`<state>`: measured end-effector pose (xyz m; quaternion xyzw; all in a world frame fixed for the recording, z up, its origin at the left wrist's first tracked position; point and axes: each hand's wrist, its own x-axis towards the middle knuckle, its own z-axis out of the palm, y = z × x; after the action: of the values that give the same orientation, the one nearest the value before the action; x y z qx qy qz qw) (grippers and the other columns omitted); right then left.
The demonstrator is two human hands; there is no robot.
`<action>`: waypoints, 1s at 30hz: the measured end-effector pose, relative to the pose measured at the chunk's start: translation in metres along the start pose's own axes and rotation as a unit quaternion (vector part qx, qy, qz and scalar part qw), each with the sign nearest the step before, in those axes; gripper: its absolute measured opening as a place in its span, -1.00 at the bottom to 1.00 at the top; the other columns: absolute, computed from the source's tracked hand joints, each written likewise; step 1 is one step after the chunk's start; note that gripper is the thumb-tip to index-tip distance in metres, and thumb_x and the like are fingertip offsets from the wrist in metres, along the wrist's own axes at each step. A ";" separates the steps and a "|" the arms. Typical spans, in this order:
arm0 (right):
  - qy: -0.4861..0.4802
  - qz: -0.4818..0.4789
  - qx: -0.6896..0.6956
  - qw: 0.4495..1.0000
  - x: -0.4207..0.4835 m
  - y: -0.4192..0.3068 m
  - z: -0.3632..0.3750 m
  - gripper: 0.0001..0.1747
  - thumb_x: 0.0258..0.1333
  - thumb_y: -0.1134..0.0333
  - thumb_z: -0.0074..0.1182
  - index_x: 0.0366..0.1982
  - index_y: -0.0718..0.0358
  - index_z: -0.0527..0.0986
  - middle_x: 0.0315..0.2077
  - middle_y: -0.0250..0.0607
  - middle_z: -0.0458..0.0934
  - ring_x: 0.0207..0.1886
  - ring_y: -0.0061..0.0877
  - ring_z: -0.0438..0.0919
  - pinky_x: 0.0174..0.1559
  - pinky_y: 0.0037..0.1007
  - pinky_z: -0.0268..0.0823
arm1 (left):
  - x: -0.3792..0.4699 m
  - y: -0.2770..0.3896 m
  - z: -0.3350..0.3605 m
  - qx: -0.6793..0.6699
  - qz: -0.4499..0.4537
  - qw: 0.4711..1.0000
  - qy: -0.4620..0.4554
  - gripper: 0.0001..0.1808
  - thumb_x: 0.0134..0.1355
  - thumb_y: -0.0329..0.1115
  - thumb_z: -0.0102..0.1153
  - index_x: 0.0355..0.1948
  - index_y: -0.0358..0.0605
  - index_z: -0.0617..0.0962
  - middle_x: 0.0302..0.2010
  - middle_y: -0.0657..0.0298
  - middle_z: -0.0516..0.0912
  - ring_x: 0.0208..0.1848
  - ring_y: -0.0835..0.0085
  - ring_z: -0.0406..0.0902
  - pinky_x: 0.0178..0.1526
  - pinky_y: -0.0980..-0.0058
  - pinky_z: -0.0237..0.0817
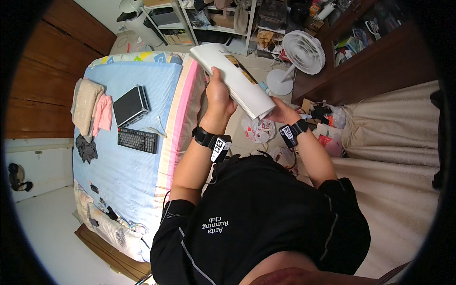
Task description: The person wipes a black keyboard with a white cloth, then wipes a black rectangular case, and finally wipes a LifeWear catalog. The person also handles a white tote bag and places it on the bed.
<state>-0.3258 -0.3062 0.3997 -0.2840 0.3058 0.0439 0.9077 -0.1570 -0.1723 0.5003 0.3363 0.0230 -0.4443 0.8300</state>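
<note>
A white magazine or booklet (237, 80), curled lengthwise into a loose roll, is held up in front of me. Printed lettering and a brown and gold picture show along its far side. My left hand (218, 92) grips it from the left, thumb lying on the white cover. At the lower right end, my right hand (283, 112) holds it, with the fingers partly hidden behind the paper. Both wrists wear black straps with small boxes bearing printed codes.
Left of me is a bed (117, 171) with a black case (131, 106), a keyboard (137, 140) and folded cloths (87, 107). A white fan (302, 53) stands ahead right. Plastic bags (258, 130) lie on the floor. Beige curtains (392, 124) hang at right; shelves (213, 26) stand ahead.
</note>
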 end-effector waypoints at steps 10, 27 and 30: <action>0.021 -0.118 -0.093 0.988 0.028 -0.023 0.059 -0.30 0.53 -0.20 -0.32 0.34 0.18 0.36 0.17 -0.20 0.55 0.16 -0.40 0.54 0.23 -0.30 0.37 | 0.003 -0.045 -0.005 0.306 0.104 0.943 -0.084 -0.52 0.61 -0.10 -0.27 0.39 -0.12 0.28 0.05 0.14 0.51 0.01 0.34 0.50 0.12 0.33 0.38; -0.007 -0.360 -0.049 0.932 0.001 -0.032 0.059 -0.23 0.49 -0.25 -0.30 0.44 0.16 0.20 0.27 -0.29 0.41 0.30 -0.47 0.40 0.28 -0.33 0.34 | -0.025 -0.064 0.021 0.641 0.298 0.683 -0.182 0.00 0.40 0.07 0.14 0.56 -0.28 -0.06 0.46 -0.51 0.06 0.47 -0.43 0.11 0.45 -0.02 0.08; 0.046 -0.302 -0.144 0.941 0.003 -0.024 0.060 -0.34 0.56 -0.09 -0.25 0.43 0.17 0.25 0.25 -0.27 0.42 0.25 -0.50 0.42 0.31 -0.37 0.29 | -0.018 -0.070 0.014 0.475 0.239 0.829 -0.171 -0.12 0.47 -0.13 0.11 0.54 -0.30 -0.06 0.37 -0.35 0.33 0.40 0.01 0.38 0.37 0.21 0.25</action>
<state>-0.2854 -0.2941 0.4490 -0.4926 0.2377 -0.2019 0.8125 -0.2242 -0.1943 0.4793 0.6026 -0.4149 -0.2382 0.6388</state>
